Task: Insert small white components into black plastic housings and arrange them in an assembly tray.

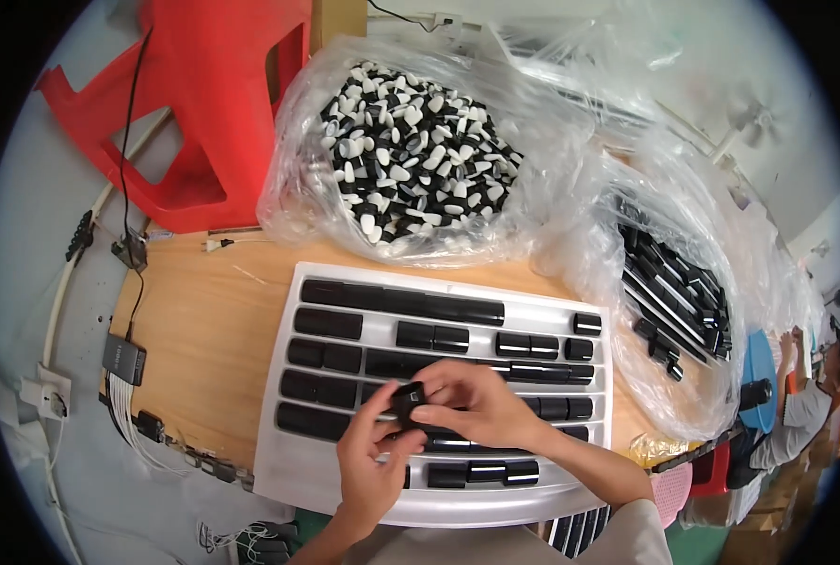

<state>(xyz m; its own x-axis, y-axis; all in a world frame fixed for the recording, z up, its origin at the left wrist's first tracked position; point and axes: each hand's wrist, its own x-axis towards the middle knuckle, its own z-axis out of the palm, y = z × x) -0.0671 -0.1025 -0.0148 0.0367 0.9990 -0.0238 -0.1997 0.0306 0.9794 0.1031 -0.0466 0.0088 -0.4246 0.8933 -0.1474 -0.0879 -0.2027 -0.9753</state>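
Note:
Both my hands meet over the white tray [533, 315], holding one small, glossy black piece [407, 401] between them. My left hand [375, 461] grips it from the left with thumb and fingers. From the right, my right hand [472, 405] pinches the same piece, its thumb against the front. What exactly the piece is, I cannot tell. Beneath the hands, long slots in the tray carry rows of shiny black pieces [401, 299], short ones and longer runs. My hands cover part of the middle and lower rows.
Beyond the tray, a clear plastic bag [293, 179] lies open, full of small black and white pieces [420, 151]. Another bag at the right holds black pieces [674, 292]. A red plastic stool [222, 122] stands far left. Cables and a black box [123, 360] line the table's [203, 330] left edge.

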